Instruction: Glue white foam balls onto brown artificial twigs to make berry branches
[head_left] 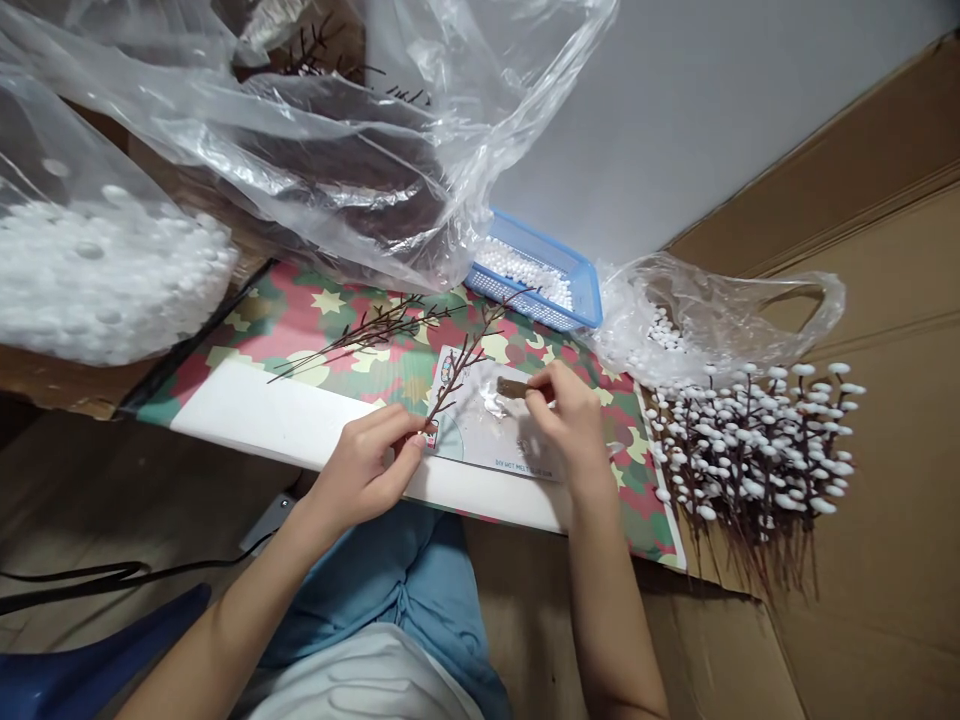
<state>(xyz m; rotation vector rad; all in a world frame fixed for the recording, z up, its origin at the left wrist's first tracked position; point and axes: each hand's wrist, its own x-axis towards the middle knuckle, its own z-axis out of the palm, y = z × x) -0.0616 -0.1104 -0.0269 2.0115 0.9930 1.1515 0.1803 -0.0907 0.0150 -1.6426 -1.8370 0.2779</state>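
Note:
Between the thumb and fingers of my left hand (375,460) is the lower end of a bare brown artificial twig (466,355), which slants up and away to the right. My right hand (566,415) pinches a small flat brown stick (513,387). The stick's tip is at a smear of white paste (493,402) on a printed card (480,450). More bare twigs (367,330) lie on the camouflage-patterned cover beyond my left hand. Past the card stands a blue plastic basket (589,300) with small white foam balls in it.
A clear bag of white balls (105,280) bulges at the left, beside a large plastic bag (360,150) holding dark twigs. At the right lie another clear bag (720,310) and a pile of white-tipped twigs (765,450). Cardboard (862,330) lines the right side.

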